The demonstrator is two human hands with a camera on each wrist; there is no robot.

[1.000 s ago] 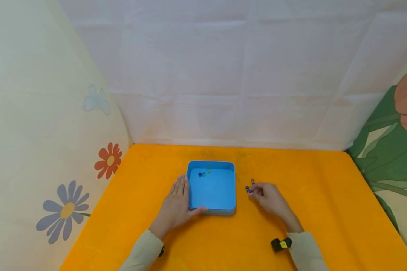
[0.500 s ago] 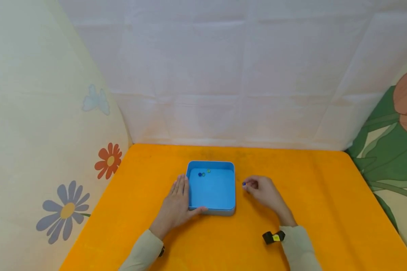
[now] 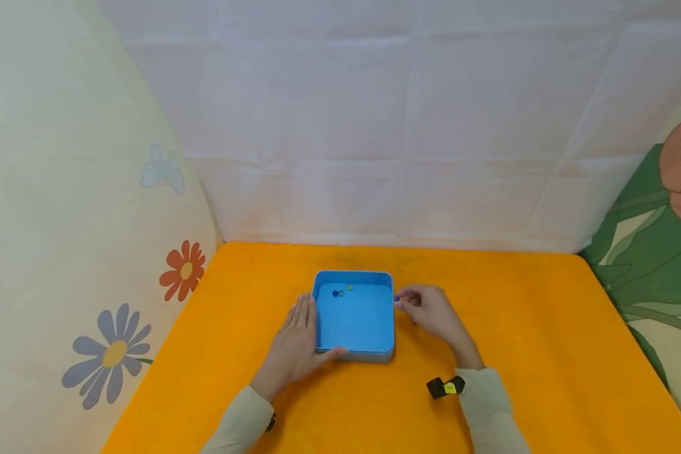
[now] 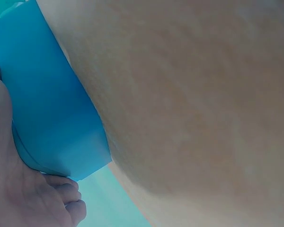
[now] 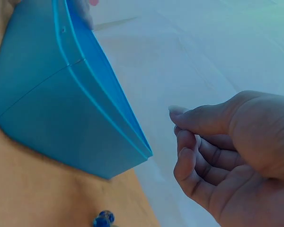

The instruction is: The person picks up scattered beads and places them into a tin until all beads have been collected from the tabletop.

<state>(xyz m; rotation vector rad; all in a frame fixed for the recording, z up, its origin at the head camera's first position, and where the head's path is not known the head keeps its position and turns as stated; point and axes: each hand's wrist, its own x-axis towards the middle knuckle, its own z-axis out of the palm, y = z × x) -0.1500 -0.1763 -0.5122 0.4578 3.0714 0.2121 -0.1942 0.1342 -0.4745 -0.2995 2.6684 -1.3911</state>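
A square blue box (image 3: 356, 323) stands on the table with a dark blue marble (image 3: 335, 293) and two greenish marbles (image 3: 349, 287) near its back left. Along its left wall my left hand (image 3: 292, 343) lies with straight fingers, the thumb at the front wall. My right hand (image 3: 431, 309) pinches a small blue marble (image 3: 397, 298) between thumb and fingertips, right at the box's right rim. From the right wrist view, the right hand (image 5: 227, 151) is raised beside the box (image 5: 61, 104), and its fingertips hide the marble.
More glassy blue marbles (image 5: 104, 219) lie on the table to the right of the box, hidden behind the right hand in the head view. An orange cloth (image 3: 545, 328) covers the table. A white sheet (image 3: 374, 126) hangs behind its back edge.
My right hand has picked a blue marble from the small group on the table and carried it left and away from me to the box's rim. The left hand and box stay put.
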